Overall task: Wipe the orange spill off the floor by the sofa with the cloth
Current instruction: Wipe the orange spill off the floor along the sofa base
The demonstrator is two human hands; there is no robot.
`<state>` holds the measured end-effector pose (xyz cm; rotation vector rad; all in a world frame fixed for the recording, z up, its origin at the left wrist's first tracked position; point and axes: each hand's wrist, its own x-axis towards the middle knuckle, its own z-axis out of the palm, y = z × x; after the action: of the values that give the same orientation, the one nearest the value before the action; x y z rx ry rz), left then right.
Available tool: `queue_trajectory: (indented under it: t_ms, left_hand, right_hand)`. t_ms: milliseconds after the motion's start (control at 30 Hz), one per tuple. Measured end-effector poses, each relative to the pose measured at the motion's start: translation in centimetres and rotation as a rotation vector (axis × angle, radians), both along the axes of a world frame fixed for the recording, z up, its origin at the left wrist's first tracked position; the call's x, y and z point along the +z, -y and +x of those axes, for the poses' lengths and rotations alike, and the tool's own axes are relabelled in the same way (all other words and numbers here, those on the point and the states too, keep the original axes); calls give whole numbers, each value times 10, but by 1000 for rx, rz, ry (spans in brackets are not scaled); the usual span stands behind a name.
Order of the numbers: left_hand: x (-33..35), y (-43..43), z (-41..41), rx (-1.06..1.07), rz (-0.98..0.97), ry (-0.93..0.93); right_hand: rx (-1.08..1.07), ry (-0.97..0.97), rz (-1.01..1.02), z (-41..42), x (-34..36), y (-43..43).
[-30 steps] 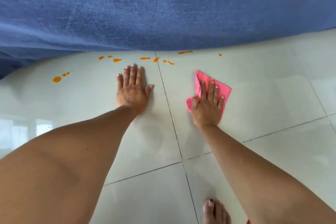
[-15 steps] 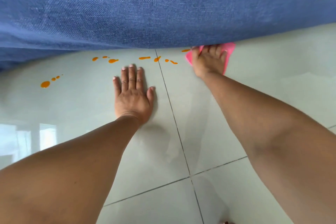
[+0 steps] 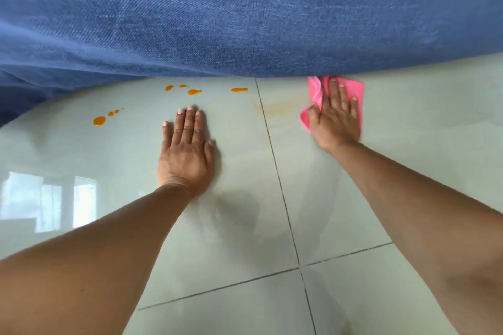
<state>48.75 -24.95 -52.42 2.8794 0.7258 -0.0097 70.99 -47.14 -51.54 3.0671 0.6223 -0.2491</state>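
Head view, only one. Landmark: sofa (image 3: 245, 8), blue fabric, filling the top of frame.

Cloth (image 3: 356, 92), pink, flat on the floor (image 3: 408, 171) right at the sofa's lower edge, its far corner touching or tucked under the fabric. Right hand (image 3: 336, 117) lies palm-down on it, fingers spread and pointing at the sofa; open, pressing, not pinching. Forearm runs in from lower right, elbow low.

Left hand (image 3: 186, 155) flat on bare tile, well short of the sofa edge, fingers together, holding nothing. Reads as a brace for body weight.

Spill: faint orange smear (image 3: 280, 109) just left of the cloth, beside the grout line (image 3: 272, 149). Wet orange drops (image 3: 194, 91) near the sofa edge left of that line, one more (image 3: 239, 89) closer to the line, and a larger blob (image 3: 99, 120) with small dots further left and further out from the sofa.

Judgement: wiping under way, most of the spill left. To do it well:
- keep the palm flat and loaded, sweep left along the sofa edge through smear and drops
- one direction, gather rather than spread
- refold to a clean face once it's saturated
- mind the sofa fabric; a loaded cloth rubbing it could stain
- left hand sits close to the sweep path, shift it before reaching the far blob
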Motion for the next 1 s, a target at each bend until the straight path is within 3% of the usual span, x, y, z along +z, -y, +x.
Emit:
queue_trajectory:
  t_ms: [133,267,367,433,567,633,700,833,933,1000]
  left_hand:
    - [-1,1,3,-4,-3,-5]
    - [0,-2,0,-17,-19,6]
    - [2,-2,-2,-19,-27,11]
    - [3,-1,-3,-13,-25,3]
    - [2,0,-1,-11,-7,-7]
    - [0,0,0,-6,0,-2]
    - [1,0,-1,-9,-8,-14]
    - [3,-1,0,-5,-16,-10]
    - [6,0,-1,-10,-37,-11]
    - [5,0,-3,-1,-40,-13]
  right_hand:
    - [-144,-43,43,-4,1,-67]
    - [152,-31,63,-64,1,-118]
    - [482,-44,22,-101,2,-87]
    - [547,-47,22,-83,3,-47]
    - [120,-34,-29,-13,4,-6]
    - [-67,-47,11,0,4,-31]
    - [-111,-77,41,-8,7,-71]
    - [242,-52,37,-72,6,-121]
    - [572,-67,15,-121,4,-91]
    - [645,-61,28,-110,4,-53]
